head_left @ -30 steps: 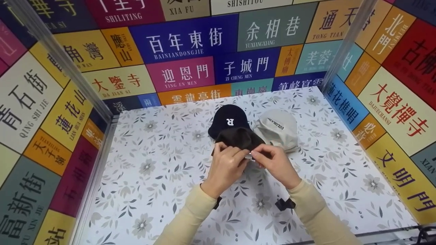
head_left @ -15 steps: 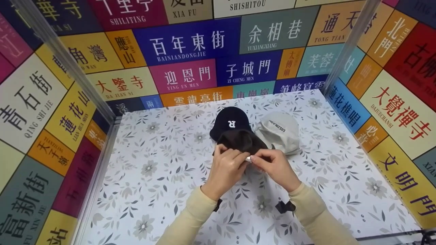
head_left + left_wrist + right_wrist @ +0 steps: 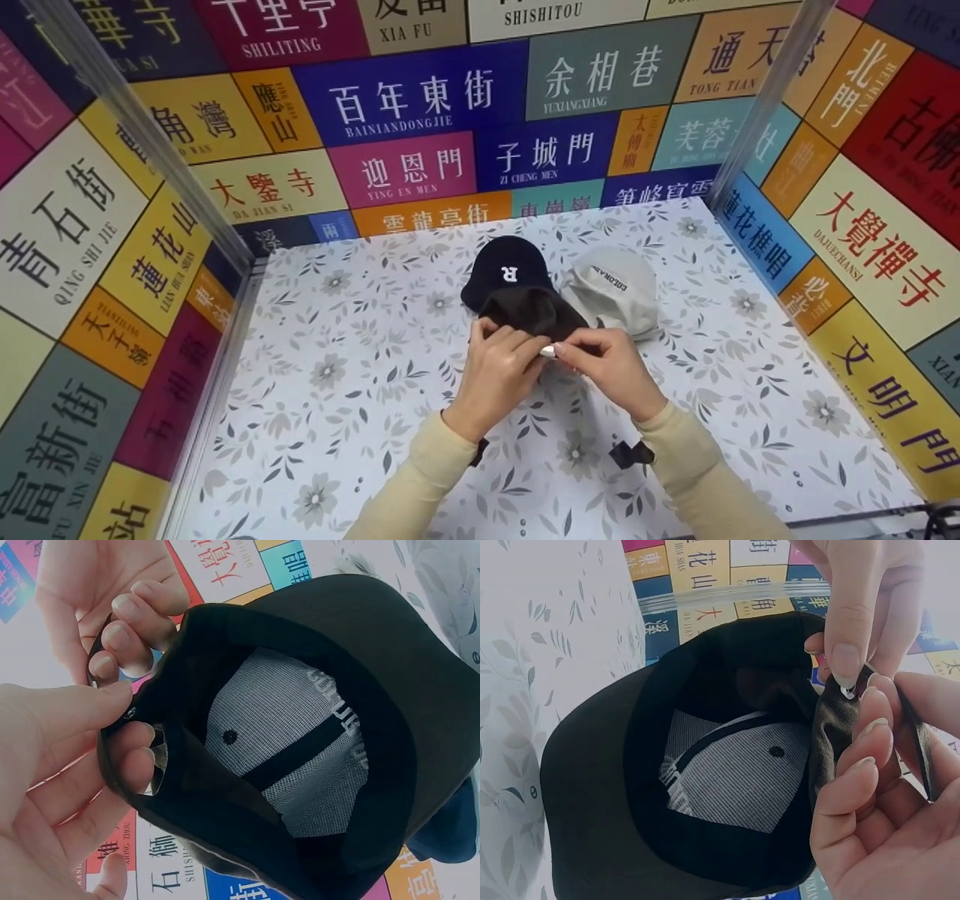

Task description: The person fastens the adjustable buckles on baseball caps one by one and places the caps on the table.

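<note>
A dark brown baseball cap (image 3: 529, 309) is held by both hands, its inside and back strap facing the wrist cameras. My left hand (image 3: 499, 371) pinches the back strap between thumb and fingers, right at a small metal buckle (image 3: 847, 691). My right hand (image 3: 611, 367) has its fingers curled round the strap's free end (image 3: 919, 742), close beside the left fingertips. In the left wrist view the mesh lining (image 3: 262, 701) shows inside the crown, and the brim (image 3: 442, 690) points away from the hands. A small silvery piece (image 3: 549, 351) shows between the fingertips in the head view.
Behind the held cap a navy cap (image 3: 502, 253) with a white letter lies on the flower-patterned table (image 3: 390, 420). Beside it is a pale grey cap (image 3: 619, 292) with dark lettering. Walls of colourful sign panels (image 3: 409, 94) close in the back and sides.
The right fingertips shift slightly at the strap, and more of the silvery piece shows between the hands. The cap and the left hand stay nearly in place; the head view tilts a little.
</note>
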A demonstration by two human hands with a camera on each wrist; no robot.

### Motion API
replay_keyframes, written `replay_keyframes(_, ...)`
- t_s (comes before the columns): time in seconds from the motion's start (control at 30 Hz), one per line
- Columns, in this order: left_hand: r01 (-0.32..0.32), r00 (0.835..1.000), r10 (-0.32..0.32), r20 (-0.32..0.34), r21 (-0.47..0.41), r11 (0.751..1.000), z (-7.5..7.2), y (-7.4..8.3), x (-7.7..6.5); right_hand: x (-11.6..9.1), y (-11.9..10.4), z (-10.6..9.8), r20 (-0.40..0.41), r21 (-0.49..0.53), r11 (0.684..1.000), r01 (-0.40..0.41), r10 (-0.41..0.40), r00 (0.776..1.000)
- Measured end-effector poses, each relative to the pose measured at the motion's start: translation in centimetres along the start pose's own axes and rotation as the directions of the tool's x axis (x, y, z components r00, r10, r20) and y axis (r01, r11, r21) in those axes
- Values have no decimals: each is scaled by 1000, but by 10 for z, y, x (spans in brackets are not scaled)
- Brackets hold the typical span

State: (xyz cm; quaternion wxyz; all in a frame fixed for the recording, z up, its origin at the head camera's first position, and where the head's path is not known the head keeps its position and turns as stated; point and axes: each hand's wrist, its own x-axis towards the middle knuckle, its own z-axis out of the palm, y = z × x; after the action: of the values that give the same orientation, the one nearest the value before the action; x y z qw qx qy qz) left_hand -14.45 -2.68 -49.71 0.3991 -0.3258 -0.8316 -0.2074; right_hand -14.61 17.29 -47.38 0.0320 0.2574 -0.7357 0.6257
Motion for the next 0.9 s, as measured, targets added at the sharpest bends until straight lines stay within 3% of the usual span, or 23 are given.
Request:
replay_keyframes(0.43,8,1000,-8,2,4,1000,-2,-3,0,1,-3,-10,1,-51,998,24,-24,1000)
replay_keyframes(0.9,-4,1000,4,-7,35,999,-1,-2,2,0,-1,-14,1,-58,998,-10,11,1000)
